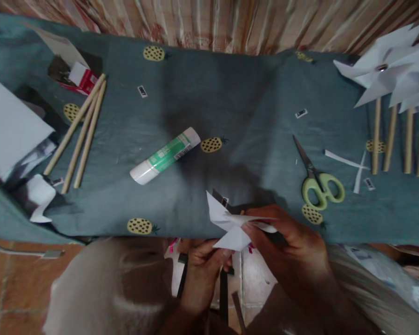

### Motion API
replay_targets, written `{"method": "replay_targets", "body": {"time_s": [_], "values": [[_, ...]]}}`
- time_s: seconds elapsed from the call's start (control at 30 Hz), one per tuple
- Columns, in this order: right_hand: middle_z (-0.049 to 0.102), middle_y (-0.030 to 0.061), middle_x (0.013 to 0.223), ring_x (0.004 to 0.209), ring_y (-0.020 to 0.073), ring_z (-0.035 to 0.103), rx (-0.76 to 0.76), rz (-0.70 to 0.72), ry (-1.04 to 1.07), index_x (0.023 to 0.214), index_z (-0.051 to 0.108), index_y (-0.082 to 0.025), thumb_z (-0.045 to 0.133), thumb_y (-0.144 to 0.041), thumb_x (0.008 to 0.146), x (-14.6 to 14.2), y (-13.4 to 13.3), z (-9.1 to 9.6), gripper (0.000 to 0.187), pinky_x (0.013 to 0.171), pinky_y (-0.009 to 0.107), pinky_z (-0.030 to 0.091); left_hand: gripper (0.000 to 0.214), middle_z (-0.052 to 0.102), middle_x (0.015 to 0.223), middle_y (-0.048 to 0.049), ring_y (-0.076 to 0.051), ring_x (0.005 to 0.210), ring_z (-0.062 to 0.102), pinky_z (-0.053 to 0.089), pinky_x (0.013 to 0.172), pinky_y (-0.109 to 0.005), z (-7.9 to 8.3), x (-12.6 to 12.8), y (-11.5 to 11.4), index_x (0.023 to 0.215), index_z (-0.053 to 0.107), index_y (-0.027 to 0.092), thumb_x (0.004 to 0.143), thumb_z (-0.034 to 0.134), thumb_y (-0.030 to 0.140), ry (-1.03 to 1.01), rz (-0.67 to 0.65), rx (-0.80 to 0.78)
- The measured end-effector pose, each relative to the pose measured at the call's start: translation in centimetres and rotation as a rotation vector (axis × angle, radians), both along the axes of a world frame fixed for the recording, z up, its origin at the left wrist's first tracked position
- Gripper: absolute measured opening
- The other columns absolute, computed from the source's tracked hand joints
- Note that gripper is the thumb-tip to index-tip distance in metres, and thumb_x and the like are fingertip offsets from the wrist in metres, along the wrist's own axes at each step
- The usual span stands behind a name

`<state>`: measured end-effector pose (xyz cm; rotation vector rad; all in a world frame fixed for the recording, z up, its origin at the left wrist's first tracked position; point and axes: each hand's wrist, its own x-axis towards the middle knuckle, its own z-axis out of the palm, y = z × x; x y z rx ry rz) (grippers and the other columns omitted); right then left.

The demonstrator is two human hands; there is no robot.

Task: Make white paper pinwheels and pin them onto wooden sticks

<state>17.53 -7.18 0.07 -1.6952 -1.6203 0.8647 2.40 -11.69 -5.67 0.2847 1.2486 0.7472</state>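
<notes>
Both hands hold a folded white paper pinwheel (230,223) at the near edge of the table. My left hand (202,270) pinches its lower part from below, fingers closed. My right hand (289,242) grips its right side, fingers curled over the folded tips. A glue stick (165,156) with a green label lies on its side a little beyond, to the left. Green-handled scissors (317,181) lie to the right of the hands.
The table has a grey-green cloth (230,93) with pineapple prints. Three wooden sticks (80,130) and white paper sheets (10,125) lie at left beside a red box (82,79). Finished white pinwheels (394,70) on sticks lie at far right. Paper strips (349,163) lie near the scissors.
</notes>
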Motion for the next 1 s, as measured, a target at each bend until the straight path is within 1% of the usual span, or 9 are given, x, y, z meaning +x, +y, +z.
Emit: {"method": "replay_targets", "body": {"time_s": [0.13, 0.23, 0.33, 0.43, 0.53, 0.63, 0.7, 0.8, 1.0], "values": [[0.074, 0.0004, 0.079, 0.07, 0.0147, 0.07, -0.115, 0.006, 0.007, 0.088, 0.072, -0.022, 0.064, -0.031, 0.089, 0.0, 0.9, 0.7, 0.011, 0.063, 0.024, 0.052, 0.031, 0.054, 0.05, 0.0024, -0.008, 0.05, 0.044, 0.037, 0.054, -0.022, 0.5, 0.2, 0.2, 0.058, 0.07, 0.015, 0.061, 0.084, 0.043, -0.024, 0.039, -0.04], [0.075, 0.0018, 0.078, 0.07, 0.0166, 0.07, -0.199, 0.014, 0.016, 0.086, 0.072, -0.021, 0.062, -0.033, 0.089, 0.0, 1.6, 1.2, 0.016, 0.061, 0.025, 0.051, 0.032, 0.056, 0.05, 0.0021, -0.008, 0.048, 0.044, 0.035, 0.052, -0.021, 0.8, 0.3, 0.3, 0.067, 0.075, 0.014, 0.057, 0.086, 0.043, -0.039, 0.05, -0.072], [0.077, 0.0038, 0.081, 0.072, 0.0183, 0.07, -0.234, 0.032, 0.002, 0.089, 0.073, -0.018, 0.061, -0.032, 0.087, -0.1, 2.1, 1.2, 0.018, 0.063, 0.027, 0.049, 0.034, 0.059, 0.051, 0.001, -0.007, 0.047, 0.045, 0.035, 0.051, -0.021, 1.1, 0.4, 0.7, 0.067, 0.075, 0.014, 0.052, 0.087, 0.042, -0.041, 0.068, -0.069], [0.077, 0.0054, 0.082, 0.071, 0.0197, 0.069, -0.287, 0.025, -0.015, 0.091, 0.074, -0.017, 0.063, -0.033, 0.083, 0.0, 2.7, 0.9, 0.021, 0.06, 0.027, 0.047, 0.035, 0.059, 0.051, 0.0006, -0.007, 0.046, 0.046, 0.035, 0.05, -0.021, 1.4, 0.4, 1.0, 0.064, 0.073, 0.013, 0.05, 0.087, 0.042, -0.05, 0.075, -0.048], [0.073, 0.0031, 0.072, 0.062, 0.0174, 0.063, -0.335, 0.071, -0.038, 0.084, 0.074, -0.017, 0.064, -0.032, 0.08, 0.3, 3.4, 0.8, 0.019, 0.056, 0.025, 0.043, 0.036, 0.059, 0.051, 0.001, -0.007, 0.046, 0.046, 0.035, 0.049, -0.02, 1.7, 0.5, 1.1, 0.062, 0.072, 0.013, 0.047, 0.088, 0.041, -0.071, 0.098, -0.021], [0.066, 0.0009, 0.064, 0.06, 0.0153, 0.057, -0.365, 0.112, -0.103, 0.075, 0.073, -0.015, 0.065, -0.032, 0.078, 0.5, 4.2, 1.1, 0.019, 0.055, 0.024, 0.039, 0.036, 0.063, 0.057, 0.0001, -0.006, 0.047, 0.048, 0.036, 0.048, -0.019, 1.8, 0.6, 1.1, 0.063, 0.073, 0.013, 0.042, 0.089, 0.037, -0.098, 0.151, -0.01], [0.065, 0.0006, 0.064, 0.063, 0.0153, 0.058, -0.38, 0.131, -0.152, 0.076, 0.073, -0.014, 0.065, -0.032, 0.077, 0.6, 4.6, 1.4, 0.019, 0.057, 0.024, 0.038, 0.035, 0.066, 0.06, -0.0008, -0.006, 0.048, 0.05, 0.037, 0.048, -0.018, 1.9, 0.6, 1.1, 0.065, 0.073, 0.013, 0.042, 0.089, 0.034, -0.118, 0.168, -0.004], [0.065, 0.0002, 0.068, 0.068, 0.0147, 0.058, -0.409, 0.219, -0.249, 0.077, 0.072, -0.014, 0.064, -0.032, 0.079, 0.5, 5.3, 1.9, 0.02, 0.059, 0.022, 0.039, 0.034, 0.067, 0.061, -0.001, -0.005, 0.048, 0.051, 0.038, 0.048, -0.017, 2.0, 0.6, 1.1, 0.067, 0.074, 0.013, 0.042, 0.089, 0.031, -0.139, 0.175, 0.017], [0.06, -0.0019, 0.062, 0.061, 0.0121, 0.053, -0.421, 0.273, -0.364, 0.069, 0.07, -0.015, 0.069, -0.03, 0.075, 0.2, 6.6, 2.4, 0.016, 0.054, 0.023, 0.032, 0.036, 0.067, 0.061, -0.0005, -0.005, 0.047, 0.053, 0.041, 0.048, -0.017, 2.0, 0.4, 1.1, 0.07, 0.074, 0.012, 0.041, 0.089, 0.027, -0.174, 0.172, 0.057]]}}
